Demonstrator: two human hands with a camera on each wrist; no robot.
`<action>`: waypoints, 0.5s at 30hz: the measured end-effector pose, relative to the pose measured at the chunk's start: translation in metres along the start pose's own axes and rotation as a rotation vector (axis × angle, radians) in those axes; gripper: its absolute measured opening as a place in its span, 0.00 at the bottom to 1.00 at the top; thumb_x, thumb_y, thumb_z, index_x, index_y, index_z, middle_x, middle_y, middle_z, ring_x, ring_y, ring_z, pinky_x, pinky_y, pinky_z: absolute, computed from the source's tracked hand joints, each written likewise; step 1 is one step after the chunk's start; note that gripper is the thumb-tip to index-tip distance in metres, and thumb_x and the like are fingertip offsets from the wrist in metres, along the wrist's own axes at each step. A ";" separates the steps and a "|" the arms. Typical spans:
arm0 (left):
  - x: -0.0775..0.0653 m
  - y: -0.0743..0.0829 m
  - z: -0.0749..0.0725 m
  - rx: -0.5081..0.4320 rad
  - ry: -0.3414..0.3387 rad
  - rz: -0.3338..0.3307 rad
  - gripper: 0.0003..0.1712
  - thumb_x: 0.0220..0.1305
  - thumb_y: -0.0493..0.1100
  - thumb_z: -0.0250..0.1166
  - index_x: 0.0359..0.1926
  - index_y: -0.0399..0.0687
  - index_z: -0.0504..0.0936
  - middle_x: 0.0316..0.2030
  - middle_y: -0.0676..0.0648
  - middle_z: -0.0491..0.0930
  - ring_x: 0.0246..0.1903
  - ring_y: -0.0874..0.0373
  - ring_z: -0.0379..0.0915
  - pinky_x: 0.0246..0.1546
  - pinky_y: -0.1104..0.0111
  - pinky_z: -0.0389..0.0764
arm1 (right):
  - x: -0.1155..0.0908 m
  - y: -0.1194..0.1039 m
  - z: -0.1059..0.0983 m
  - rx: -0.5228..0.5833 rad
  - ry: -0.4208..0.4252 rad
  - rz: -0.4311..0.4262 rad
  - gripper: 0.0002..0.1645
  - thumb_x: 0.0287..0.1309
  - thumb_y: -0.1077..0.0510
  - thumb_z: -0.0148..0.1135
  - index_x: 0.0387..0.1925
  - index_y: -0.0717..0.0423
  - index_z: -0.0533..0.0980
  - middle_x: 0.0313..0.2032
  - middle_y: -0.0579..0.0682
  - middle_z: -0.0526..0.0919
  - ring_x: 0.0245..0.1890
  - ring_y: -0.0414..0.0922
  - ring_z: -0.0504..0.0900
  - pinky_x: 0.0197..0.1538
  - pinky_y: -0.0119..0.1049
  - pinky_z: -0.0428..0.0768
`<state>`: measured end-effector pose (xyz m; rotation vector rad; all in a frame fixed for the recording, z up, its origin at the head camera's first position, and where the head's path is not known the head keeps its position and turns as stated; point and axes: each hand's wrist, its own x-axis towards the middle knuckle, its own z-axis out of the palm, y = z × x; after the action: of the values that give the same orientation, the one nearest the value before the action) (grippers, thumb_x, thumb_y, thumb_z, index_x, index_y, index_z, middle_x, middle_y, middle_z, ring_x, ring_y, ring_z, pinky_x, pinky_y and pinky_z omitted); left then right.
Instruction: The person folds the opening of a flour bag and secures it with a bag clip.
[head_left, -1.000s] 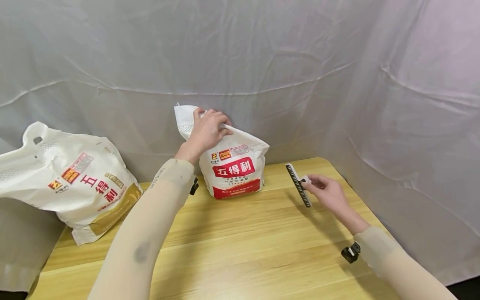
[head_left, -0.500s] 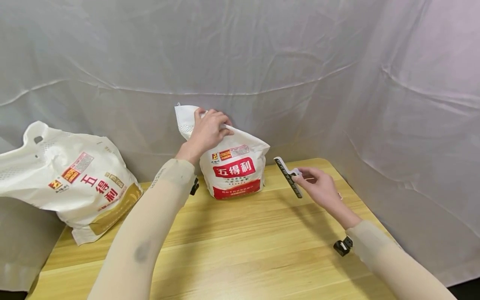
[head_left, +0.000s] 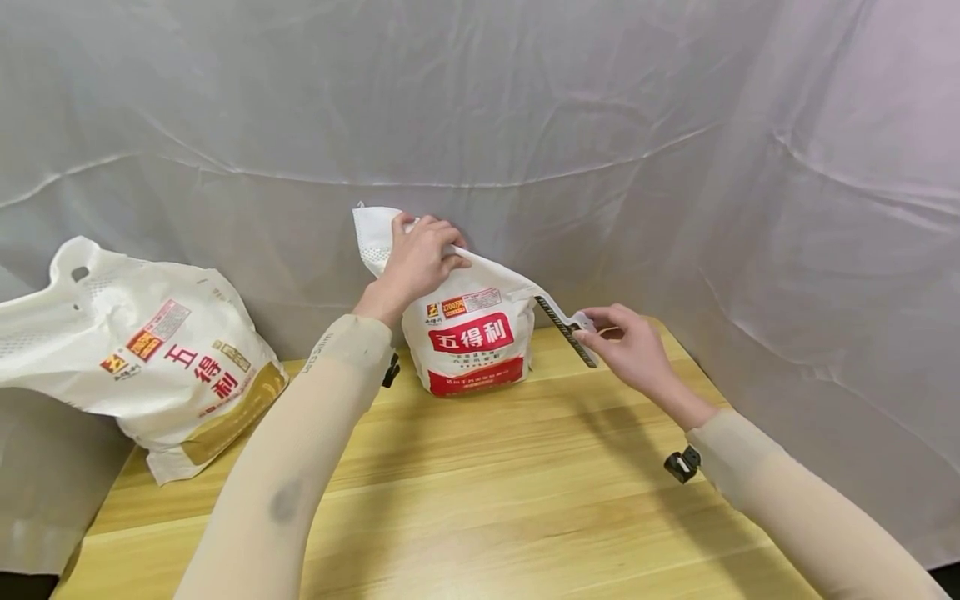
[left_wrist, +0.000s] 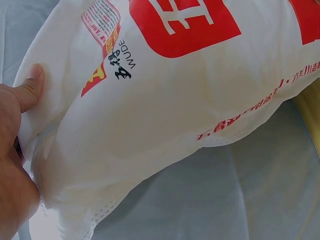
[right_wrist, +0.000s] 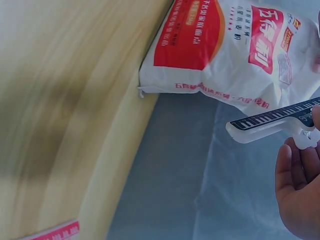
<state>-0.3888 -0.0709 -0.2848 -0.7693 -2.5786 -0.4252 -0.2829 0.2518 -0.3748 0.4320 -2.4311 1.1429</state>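
Note:
A white and red flour bag (head_left: pixel 472 342) stands at the back of the table, its top folded over and slanting. My left hand (head_left: pixel 420 260) grips that folded top, thumb in front; in the left wrist view its thumb (left_wrist: pixel 31 89) lies on the white plastic. To the bag's right, my right hand (head_left: pixel 630 346) pinches a long clip (head_left: pixel 558 321) patterned in black and white like piano keys. The clip is held in the air by its tab, its far end close to the bag's right upper corner. Whether they touch I cannot tell.
A second flour bag (head_left: pixel 195 358), white and gold, leans at the table's left. Grey cloth (head_left: pixel 600 167) hangs behind and to the right of the wooden table (head_left: pixel 480 500). A pink-red strip with white marks (right_wrist: pixel 55 231) lies on the table in the right wrist view.
My right hand has carried the clip left and upward, from over the table to beside the bag's corner. The left hand keeps its grip on the bag's top.

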 end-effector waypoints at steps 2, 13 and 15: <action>0.000 0.001 0.000 0.000 -0.002 -0.003 0.10 0.68 0.50 0.72 0.44 0.51 0.87 0.49 0.51 0.87 0.58 0.51 0.72 0.72 0.45 0.46 | 0.004 -0.003 -0.001 -0.002 0.000 -0.021 0.18 0.60 0.64 0.75 0.52 0.64 0.85 0.42 0.57 0.86 0.39 0.50 0.85 0.42 0.20 0.79; 0.001 0.001 0.000 0.006 0.000 -0.006 0.09 0.68 0.50 0.72 0.44 0.51 0.87 0.50 0.51 0.87 0.58 0.52 0.71 0.72 0.45 0.47 | 0.028 -0.010 0.000 -0.038 0.010 -0.109 0.17 0.56 0.62 0.78 0.48 0.62 0.86 0.39 0.55 0.86 0.35 0.48 0.86 0.38 0.19 0.78; 0.001 0.001 0.001 0.008 -0.004 -0.006 0.10 0.68 0.50 0.72 0.44 0.51 0.87 0.50 0.51 0.86 0.58 0.52 0.71 0.72 0.45 0.46 | 0.032 -0.012 0.001 -0.037 0.009 -0.135 0.17 0.56 0.64 0.78 0.47 0.63 0.86 0.38 0.55 0.86 0.35 0.48 0.85 0.39 0.20 0.78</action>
<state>-0.3896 -0.0696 -0.2848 -0.7603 -2.5857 -0.4148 -0.3054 0.2404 -0.3519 0.5692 -2.3721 1.0391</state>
